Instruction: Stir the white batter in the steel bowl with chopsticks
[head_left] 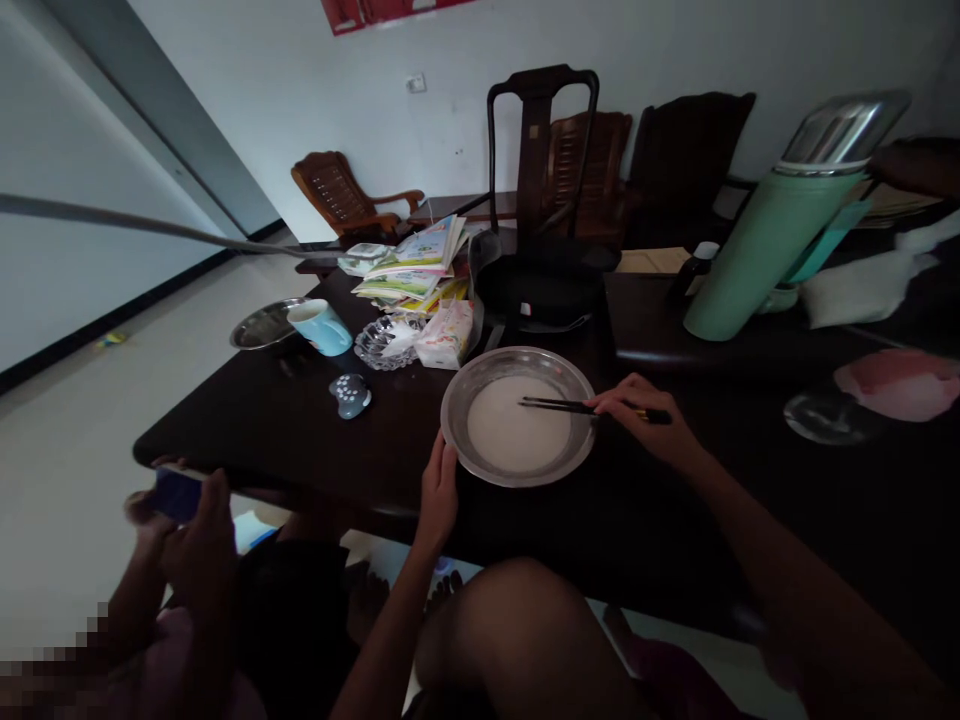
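Note:
A round metal basin (457, 395) holding white liquid or batter stands on the dark table (300, 440) near its front edge. My left hand (439, 490) grips the basin's near-left rim. Over the basin's right rim, my right hand (641, 420) is closed on a pair of dark chopsticks (555, 405) whose tips reach over the white contents.
A blue mug (321, 326), a metal dish (262, 324), a glass ashtray (386, 342), a tissue pack (446, 335), booklets (416, 262), a black pan (536, 290) and a green thermos (772, 235) crowd the table's far half. Another person's hands (191, 530) hold a phone at lower left. Wooden chairs line the wall.

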